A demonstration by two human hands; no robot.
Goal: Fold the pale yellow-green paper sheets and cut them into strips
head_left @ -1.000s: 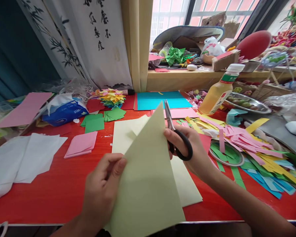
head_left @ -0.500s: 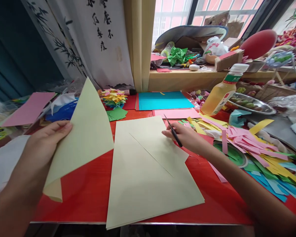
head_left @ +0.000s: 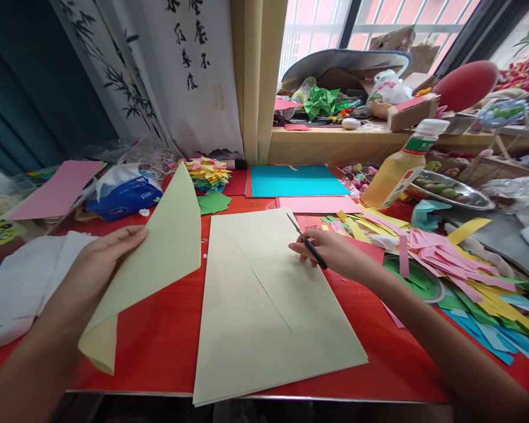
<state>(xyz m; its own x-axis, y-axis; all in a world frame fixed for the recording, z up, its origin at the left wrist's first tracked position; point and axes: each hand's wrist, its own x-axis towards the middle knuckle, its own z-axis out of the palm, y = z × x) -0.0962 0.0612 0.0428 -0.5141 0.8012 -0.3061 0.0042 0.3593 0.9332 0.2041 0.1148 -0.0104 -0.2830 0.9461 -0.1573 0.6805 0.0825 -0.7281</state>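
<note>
The left hand (head_left: 108, 252) pinches the loose sheet (head_left: 167, 241) by its left edge, thumb against fingers; the sheet fans out to the right of those fingers, tapers to a point above them, and curls under below them. It looks like light, thin paper, stiff enough to stand up from one pinch yet springy, so its free end probably wags and rolls. A flat, gentle hold near mid-edge should suit it; a hard squeeze would likely crease it.

The right hand (head_left: 330, 254) grips the scissors (head_left: 315, 254) by the dark handle, blades angled up and left beyond the fingertips. They are probably rigid and fairly light, best held by that handle, clear of the blades.

Under the right fingers lies the stack (head_left: 242, 352), flat on the surface (head_left: 163, 335); whether they touch it is unclear. A thin diagonal line (head_left: 268, 295) crosses its top sheet, left of and below these fingers. Its sheets may slide over one another, so flat pressure would steady it better than a pinch.
</note>
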